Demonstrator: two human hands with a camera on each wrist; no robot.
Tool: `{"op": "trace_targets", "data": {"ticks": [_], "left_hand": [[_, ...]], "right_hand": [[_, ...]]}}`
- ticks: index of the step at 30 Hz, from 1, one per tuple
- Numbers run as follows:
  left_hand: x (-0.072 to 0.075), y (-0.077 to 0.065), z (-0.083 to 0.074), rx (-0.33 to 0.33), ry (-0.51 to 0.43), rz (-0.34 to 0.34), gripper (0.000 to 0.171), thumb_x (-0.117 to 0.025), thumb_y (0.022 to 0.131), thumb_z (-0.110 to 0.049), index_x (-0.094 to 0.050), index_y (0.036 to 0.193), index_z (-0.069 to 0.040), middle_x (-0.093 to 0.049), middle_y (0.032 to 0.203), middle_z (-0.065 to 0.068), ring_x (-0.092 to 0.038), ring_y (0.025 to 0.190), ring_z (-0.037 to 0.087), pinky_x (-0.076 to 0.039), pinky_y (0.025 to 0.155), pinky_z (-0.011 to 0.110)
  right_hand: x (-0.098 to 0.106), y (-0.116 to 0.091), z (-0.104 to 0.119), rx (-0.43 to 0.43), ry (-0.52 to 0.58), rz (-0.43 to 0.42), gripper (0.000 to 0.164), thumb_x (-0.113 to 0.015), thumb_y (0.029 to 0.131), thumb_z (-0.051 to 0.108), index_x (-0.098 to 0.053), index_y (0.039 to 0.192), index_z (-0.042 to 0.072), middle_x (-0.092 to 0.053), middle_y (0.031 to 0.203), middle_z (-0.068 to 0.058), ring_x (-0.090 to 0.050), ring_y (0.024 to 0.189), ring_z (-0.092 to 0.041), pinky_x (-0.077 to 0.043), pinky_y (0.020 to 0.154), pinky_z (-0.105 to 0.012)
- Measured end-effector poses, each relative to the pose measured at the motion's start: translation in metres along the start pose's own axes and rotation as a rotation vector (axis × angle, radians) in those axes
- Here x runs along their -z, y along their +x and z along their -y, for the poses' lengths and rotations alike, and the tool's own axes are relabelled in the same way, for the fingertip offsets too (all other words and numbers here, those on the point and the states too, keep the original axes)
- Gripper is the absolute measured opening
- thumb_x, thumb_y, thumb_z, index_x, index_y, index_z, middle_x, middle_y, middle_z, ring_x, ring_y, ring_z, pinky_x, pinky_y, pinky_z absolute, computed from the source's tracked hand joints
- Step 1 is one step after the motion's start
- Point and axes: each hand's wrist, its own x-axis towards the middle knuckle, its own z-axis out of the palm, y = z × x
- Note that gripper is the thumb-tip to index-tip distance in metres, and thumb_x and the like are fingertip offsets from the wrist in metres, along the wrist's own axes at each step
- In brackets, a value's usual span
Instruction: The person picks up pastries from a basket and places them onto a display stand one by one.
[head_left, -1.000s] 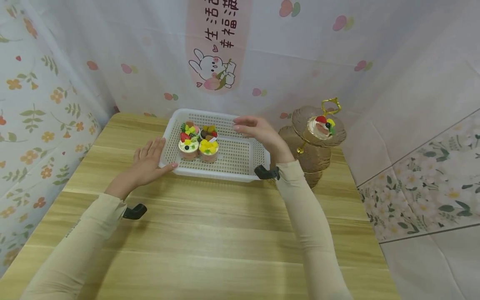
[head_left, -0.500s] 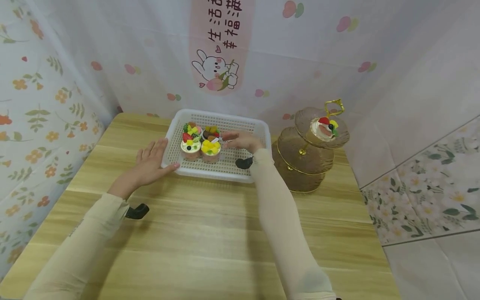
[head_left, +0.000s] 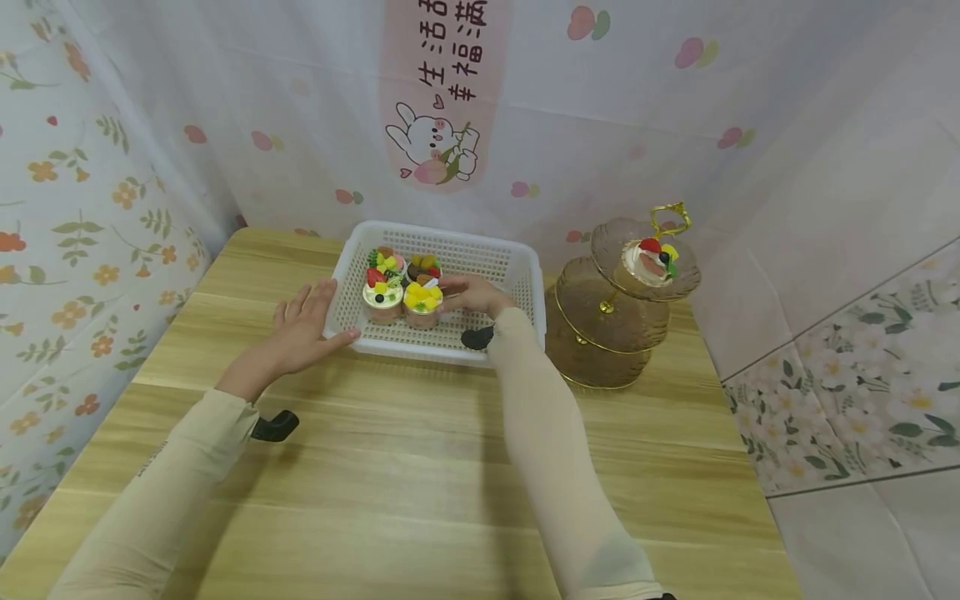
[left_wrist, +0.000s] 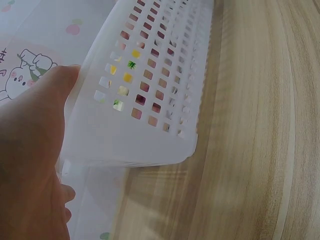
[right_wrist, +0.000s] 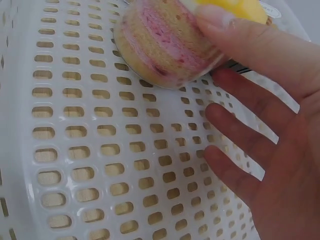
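Several dessert cups stand together in the left part of a white plastic basket [head_left: 517,354]. The front right one is a dessert cup [head_left: 422,304] with yellow fruit cubes on top and pink and tan layers. My right hand [head_left: 476,296] reaches into the basket and pinches that cup at its right side. In the right wrist view the thumb [right_wrist: 215,17] lies against the cup wall [right_wrist: 165,45]; the index finger is hidden, the other fingers spread below. My left hand [head_left: 300,329] rests at the basket's front left corner, fingers straight, thumb [left_wrist: 67,75] touching the rim.
To the right of the basket stands a tiered brown glass stand [head_left: 600,333] with a gold handle [head_left: 670,218]. A fruit-topped dessert cup [head_left: 647,262] sits on its top tier. Behind the wooden table [head_left: 390,475] hangs a printed curtain [head_left: 600,100].
My right hand has moved left and down from above the basket's right side to the yellow-topped dessert cup. The left hand stays at the basket corner. The view has shifted slightly.
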Motion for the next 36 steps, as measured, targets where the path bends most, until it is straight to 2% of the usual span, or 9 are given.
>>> {"op": "trace_targets", "data": {"ticks": [8, 18, 24, 31, 36], "left_hand": [[-0.0016, 0.0008, 0.0018, -0.005, -0.011, -0.016, 0.102, -0.046, 0.095, -0.065, 0.009, 0.159, -0.007, 0.007, 0.166, 0.023, 0.010, 0.152, 0.049, 0.010, 0.113, 0.075], [-0.0013, 0.0011, 0.0020, 0.003, 0.001, -0.006, 0.103, -0.045, 0.095, -0.066, 0.011, 0.158, -0.008, 0.008, 0.166, 0.023, 0.011, 0.152, 0.048, 0.010, 0.113, 0.074], [-0.0009, 0.0006, 0.0016, 0.002, -0.004, -0.004, 0.102, -0.045, 0.095, -0.066, 0.012, 0.158, -0.009, 0.007, 0.166, 0.023, 0.012, 0.152, 0.047, 0.010, 0.113, 0.075], [-0.0008, -0.0003, 0.0006, 0.006, -0.012, -0.009, 0.102, -0.045, 0.095, -0.066, 0.011, 0.159, -0.008, 0.008, 0.166, 0.022, 0.012, 0.152, 0.048, 0.011, 0.113, 0.074], [-0.0011, -0.0006, 0.0011, 0.006, -0.006, -0.009, 0.102, -0.045, 0.095, -0.066, 0.011, 0.159, -0.009, 0.007, 0.167, 0.022, 0.012, 0.152, 0.048, 0.011, 0.113, 0.075]], "right_hand": [[-0.0024, 0.0054, -0.0039, 0.010, 0.015, -0.014, 0.071, -0.082, 0.081, 0.025, -0.051, 0.145, 0.027, -0.054, 0.148, -0.006, -0.048, 0.140, -0.028, -0.039, 0.113, -0.055], [-0.0036, 0.0036, -0.0021, 0.023, 0.017, 0.005, 0.070, -0.080, 0.083, 0.022, -0.049, 0.146, 0.026, -0.050, 0.152, -0.006, -0.045, 0.142, -0.028, -0.037, 0.116, -0.053], [-0.0040, 0.0019, -0.0012, 0.041, -0.023, 0.004, 0.070, -0.079, 0.084, 0.022, -0.048, 0.147, 0.026, -0.050, 0.152, -0.005, -0.045, 0.142, -0.027, -0.038, 0.116, -0.049], [-0.0060, 0.0044, 0.0017, 0.101, -0.050, 0.046, 0.068, -0.078, 0.085, 0.017, -0.049, 0.147, 0.021, -0.050, 0.152, -0.007, -0.049, 0.138, -0.029, -0.041, 0.114, -0.046], [-0.0063, 0.0048, 0.0025, 0.092, -0.079, 0.015, 0.069, -0.080, 0.082, 0.018, -0.051, 0.145, 0.020, -0.055, 0.147, -0.008, -0.052, 0.135, -0.028, -0.041, 0.114, -0.046]]}}
